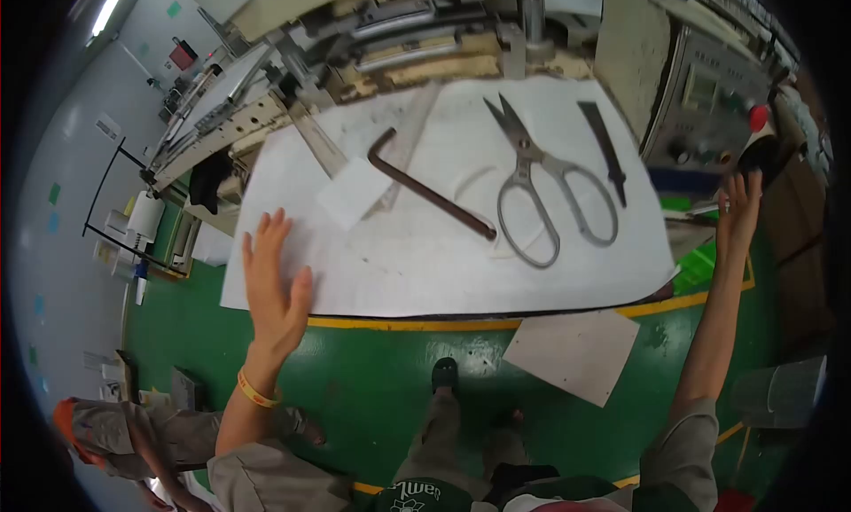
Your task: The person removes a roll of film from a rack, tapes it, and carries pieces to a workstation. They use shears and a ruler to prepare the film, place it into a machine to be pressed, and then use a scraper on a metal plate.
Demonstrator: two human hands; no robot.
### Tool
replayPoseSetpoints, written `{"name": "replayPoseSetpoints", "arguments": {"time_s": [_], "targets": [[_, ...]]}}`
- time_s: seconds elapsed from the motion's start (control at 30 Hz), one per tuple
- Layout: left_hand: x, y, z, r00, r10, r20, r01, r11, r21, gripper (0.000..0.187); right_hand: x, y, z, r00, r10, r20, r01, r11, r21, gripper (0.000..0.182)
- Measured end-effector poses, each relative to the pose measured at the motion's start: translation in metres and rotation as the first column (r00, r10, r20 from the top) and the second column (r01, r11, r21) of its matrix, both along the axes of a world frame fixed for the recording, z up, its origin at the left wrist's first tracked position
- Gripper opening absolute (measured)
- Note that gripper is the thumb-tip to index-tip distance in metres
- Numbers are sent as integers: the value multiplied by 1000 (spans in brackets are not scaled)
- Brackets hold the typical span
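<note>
My left hand is at the left part of the white work surface, fingers apart and holding nothing. My right hand reaches out at the far right, beside the machine's control panel; its fingertips are near a dark round object, and whether they hold anything is unclear. On the surface lie large metal scissors with blades slightly apart, a brown hex key left of them, and a dark narrow blade-like tool to their right. A white paper piece and a clear ruler-like strip lie further left.
A machine stands behind the surface, its control panel with a red button at right. A pale board is below the front edge. Another person is at lower left. A grey bin stands at lower right.
</note>
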State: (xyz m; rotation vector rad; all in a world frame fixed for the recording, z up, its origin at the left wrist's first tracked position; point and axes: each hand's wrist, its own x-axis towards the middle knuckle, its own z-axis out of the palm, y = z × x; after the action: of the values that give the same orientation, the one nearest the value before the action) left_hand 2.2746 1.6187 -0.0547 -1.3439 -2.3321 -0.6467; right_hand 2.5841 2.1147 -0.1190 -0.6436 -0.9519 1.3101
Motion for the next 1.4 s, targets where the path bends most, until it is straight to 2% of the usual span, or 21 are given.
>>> {"name": "replayPoseSetpoints", "arguments": {"time_s": [0.1, 0.17, 0.27, 0.33, 0.47, 0.5, 0.57, 0.63, 0.67, 0.7, 0.73, 0.83, 0.97, 1.0, 1.1, 1.13, 1.17, 1.2, 1.3, 1.37, 1.4], "targets": [[-23, 12, 30, 986, -104, 129, 93, 992, 87, 41, -18, -62, 85, 870, -367, 330, 153, 836, 527, 47], [-57, 37, 60, 991, -132, -8, 132, 990, 39, 41, -70, -119, 130, 817, -87, 570, -282, 803, 526, 41], [-127, 96, 70, 977, -207, -52, 209, 978, 25, 42, -166, -154, 151, 487, -114, 866, -700, 543, 465, 34], [-172, 134, 62, 958, -257, -126, 257, 966, -17, 41, -238, -136, 119, 508, -390, 768, -680, 366, 635, 37], [-227, 186, 45, 949, -265, -172, 240, 958, -155, 40, -330, -125, 114, 403, -613, 680, -658, 323, 680, 35], [-236, 190, 50, 832, -386, -398, 252, 903, -349, 38, -344, -124, 116, 355, -709, 610, -648, 284, 707, 35], [-244, 205, 55, 890, -373, -261, 191, 827, -529, 36, -362, -120, 120, 171, -664, 728, -750, 392, 533, 35], [-238, 212, 67, 949, -286, -135, 179, 838, -515, 38, -390, -109, 104, 256, -596, 761, -628, 496, 600, 38], [-251, 221, 64, 917, -398, -40, 338, 826, -452, 43, -395, -105, 103, 196, -551, 811, -670, 529, 521, 40], [-258, 235, 61, 949, -270, 162, 313, 855, -413, 45, -399, -108, 115, 135, -506, 852, -707, 553, 440, 43], [-267, 247, 57, 923, -318, 217, 379, 849, -369, 46, -406, -104, 118, 270, -495, 826, -724, 462, 513, 43], [-267, 249, 76, 825, -375, 422, 513, 811, -283, 54, -430, -90, 120, 72, -462, 884, -827, 468, 312, 46], [-263, 243, 90, 736, -366, 569, 532, 833, -153, 62, -451, -78, 110, 153, -434, 888, -709, 577, 405, 47], [-265, 246, 87, 674, -358, 646, 553, 824, -121, 63, -451, -82, 114, 131, -504, 854, -771, 490, 408, 47], [-250, 237, 82, 878, -348, 329, 451, 832, -323, 61, -424, -114, 141, 90, -679, 728, -918, 227, 326, 46], [-233, 220, 82, 965, -186, 187, 255, 838, -483, 69, -414, -130, 143, 108, -330, 938, -844, 468, 262, 51], [-224, 201, 72, 950, -269, 159, 309, 882, -356, 73, -390, -143, 125, 197, -625, 756, -823, 314, 474, 49], [-210, 177, 64, 947, -318, 33, 316, 916, -248, 67, -367, -164, 131, 220, -527, 821, -829, 343, 442, 49], [-170, 107, 72, 832, -447, 328, 435, 893, 114, 56, -310, -200, 143, 315, -391, 865, -823, 340, 454, 48], [-163, 93, 58, 555, -323, 767, 187, 946, 264, 57, -302, -199, 126, 562, -201, 802, -639, 511, 576, 38], [-163, 93, 53, 401, -348, 847, 116, 937, 330, 58, -303, -197, 123, 568, -31, 822, -575, 700, 424, 40]]}}
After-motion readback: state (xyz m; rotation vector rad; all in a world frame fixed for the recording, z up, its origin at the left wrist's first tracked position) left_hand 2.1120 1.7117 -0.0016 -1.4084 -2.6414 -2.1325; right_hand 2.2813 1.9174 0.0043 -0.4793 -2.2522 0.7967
